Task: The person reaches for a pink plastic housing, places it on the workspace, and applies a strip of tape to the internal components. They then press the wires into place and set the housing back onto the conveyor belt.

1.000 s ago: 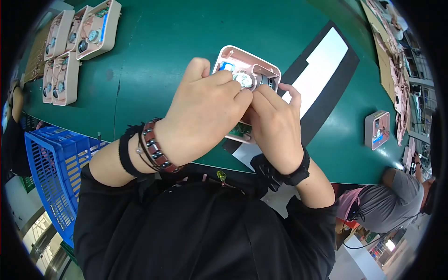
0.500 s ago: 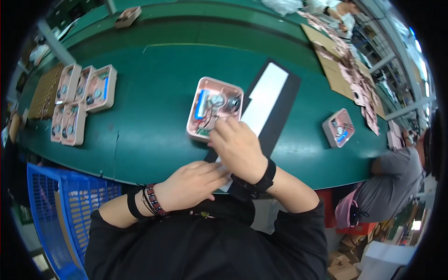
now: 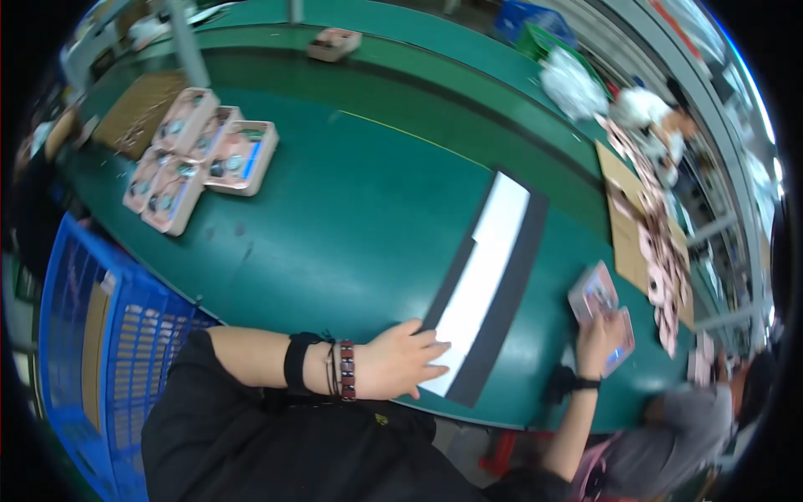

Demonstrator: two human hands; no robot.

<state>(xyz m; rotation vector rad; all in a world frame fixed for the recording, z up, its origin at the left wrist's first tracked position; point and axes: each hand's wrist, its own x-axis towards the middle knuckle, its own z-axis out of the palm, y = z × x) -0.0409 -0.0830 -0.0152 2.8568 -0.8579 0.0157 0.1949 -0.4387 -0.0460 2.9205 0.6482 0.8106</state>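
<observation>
My left hand lies on the near end of a white strip, fingers spread and holding nothing. Under that strip is a longer dark grey sheet, slanting across the green table. Far to the right, my right hand has its fingers closed at a pink open-topped box with small electronic parts inside. A second pink box sits against the first, partly behind that hand. The fingers cover part of both boxes, and the hand is slightly blurred.
Several similar pink boxes cluster at the left beside a brown board. Another pink box stands at the far side. Flat pink pieces on cardboard line the right. A blue crate is at lower left; a person sits at right.
My right hand has moved from the middle to the far right, and the pink box there has gone with it. My left hand stays on the strip, its fingers now more spread. The view has turned.
</observation>
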